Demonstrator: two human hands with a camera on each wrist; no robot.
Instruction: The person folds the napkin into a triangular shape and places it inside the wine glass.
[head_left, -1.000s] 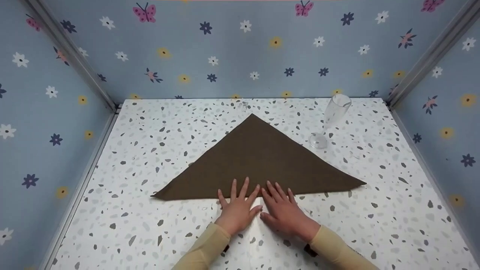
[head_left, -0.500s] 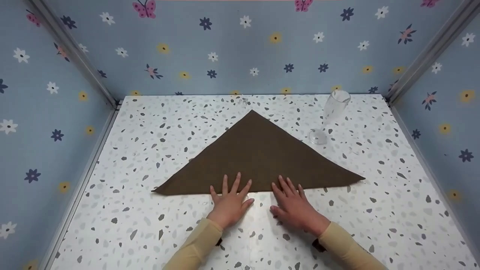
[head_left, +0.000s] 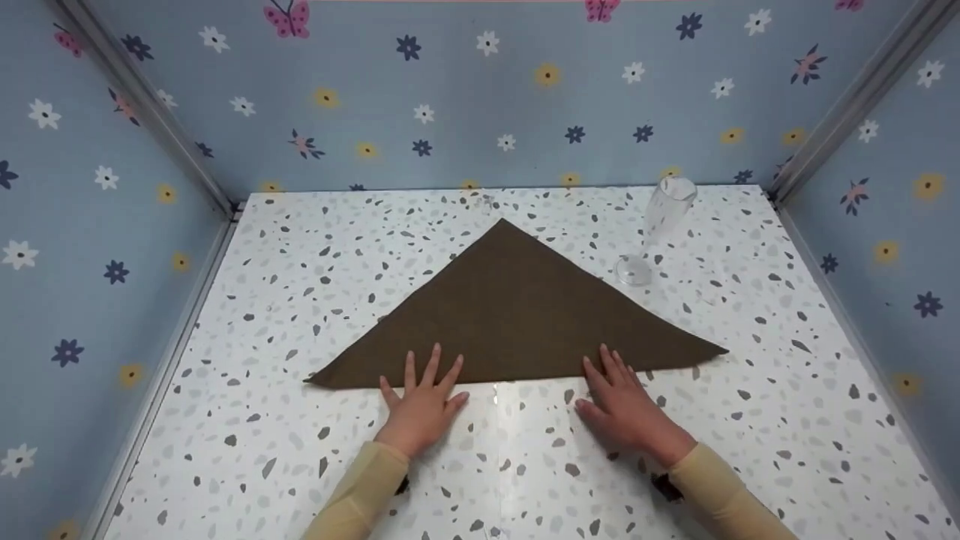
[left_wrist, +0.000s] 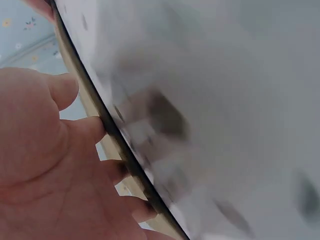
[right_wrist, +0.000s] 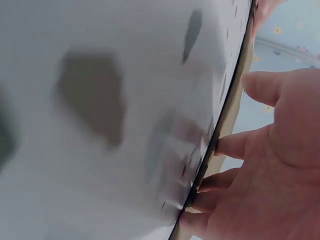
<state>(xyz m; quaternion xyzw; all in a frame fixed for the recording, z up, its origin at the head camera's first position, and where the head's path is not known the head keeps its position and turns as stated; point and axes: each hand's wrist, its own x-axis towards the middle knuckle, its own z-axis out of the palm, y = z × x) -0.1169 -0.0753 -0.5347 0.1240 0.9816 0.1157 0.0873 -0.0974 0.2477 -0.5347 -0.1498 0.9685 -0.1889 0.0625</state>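
Note:
A brown cloth (head_left: 517,307), folded into a triangle, lies flat with its point away from me and its long folded edge toward me. My left hand (head_left: 421,409) rests with spread fingers on that near edge, left of the middle. On the same edge, right of the middle, my right hand (head_left: 626,409) touches the cloth with straight fingers. Both wrist views show fingertips on the cloth's dark edge, with the left palm (left_wrist: 45,165) and right palm (right_wrist: 285,165) close to the camera. Neither hand grips anything.
A clear stemmed glass (head_left: 669,206) stands beyond the cloth's right slope. The speckled white table (head_left: 247,315) is bounded by a blue flowered back wall (head_left: 465,82) and side panels with metal corner posts (head_left: 142,112).
My hands have slid apart along the cloth's near edge, the left one leftward and the right one rightward. The cloth keeps its triangular shape, and the view has shifted slightly.

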